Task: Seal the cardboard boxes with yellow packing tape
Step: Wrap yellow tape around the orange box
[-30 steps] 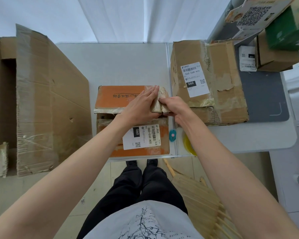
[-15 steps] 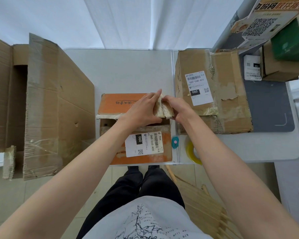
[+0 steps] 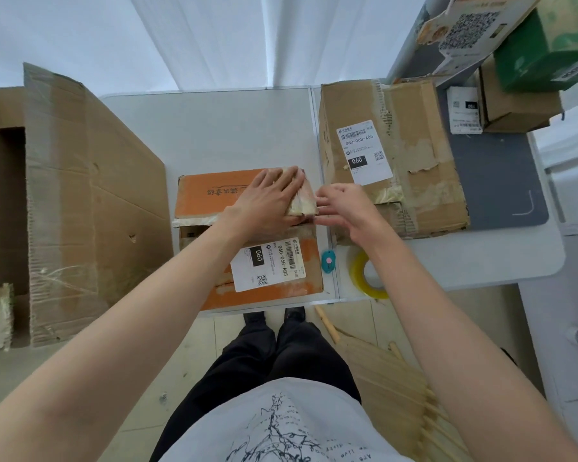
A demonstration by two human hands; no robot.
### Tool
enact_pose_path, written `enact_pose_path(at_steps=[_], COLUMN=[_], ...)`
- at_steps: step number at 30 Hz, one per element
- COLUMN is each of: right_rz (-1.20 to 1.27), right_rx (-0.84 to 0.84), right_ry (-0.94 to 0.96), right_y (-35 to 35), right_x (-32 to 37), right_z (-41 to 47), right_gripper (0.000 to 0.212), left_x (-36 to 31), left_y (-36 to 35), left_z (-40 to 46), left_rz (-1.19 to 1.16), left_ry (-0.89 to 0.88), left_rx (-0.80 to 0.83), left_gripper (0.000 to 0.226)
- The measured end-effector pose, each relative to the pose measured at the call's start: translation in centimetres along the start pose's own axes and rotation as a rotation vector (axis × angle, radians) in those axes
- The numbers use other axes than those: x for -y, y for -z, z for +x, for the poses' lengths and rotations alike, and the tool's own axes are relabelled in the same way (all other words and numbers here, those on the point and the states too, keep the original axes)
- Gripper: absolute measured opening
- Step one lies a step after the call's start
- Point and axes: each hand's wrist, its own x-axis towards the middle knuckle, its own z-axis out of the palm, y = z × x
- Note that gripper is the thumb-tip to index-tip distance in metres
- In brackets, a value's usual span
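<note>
From the head view, the orange box [image 3: 247, 241] sits at the near edge of the bench [image 3: 241, 128], its top seam covered only by old, wrinkled tape; the left hand [image 3: 267, 201] lies flat on the far flap with straight fingers, pressing it down; the right hand [image 3: 344, 208] hovers just beside the box's right end, fingers loosely spread and holding nothing; the yellow tape roll [image 3: 369, 275] lies on the bench near the right wrist, beside a small teal cutter [image 3: 328, 261]; a larger brown box [image 3: 391, 158] stands to the right, touching or almost touching the orange one. The step in hand looks like closing the flaps before taping; next, I judge, the right hand must fetch the roll while the left keeps the flaps level.
</note>
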Motion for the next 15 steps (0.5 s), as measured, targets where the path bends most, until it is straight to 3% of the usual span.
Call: enact_pose_path(at_steps=[3, 9, 15], right_rz=[0.001, -0.136, -0.330], right_rx=[-0.141, 0.039, -0.250], right_ry=[0.095, -0.089, -0.189], right_y=[1.9, 7.2, 9.8], right_x=[-0.9, -6.1, -14.6], right_z=[-2.5, -6.6, -4.6], right_gripper=[0.018, 0.036, 0.033], left_x=[0.4, 0.3, -2.1], left_y=[0.8, 0.6, -0.2], left_z=[0.4, -0.6, -3.4], left_rz=[-0.030, -0.196, -0.298], left_ry=[0.020, 0.043, 0.026], left_rx=[0.042, -0.043, -0.236], left_gripper=[0.104, 0.119, 0.087])
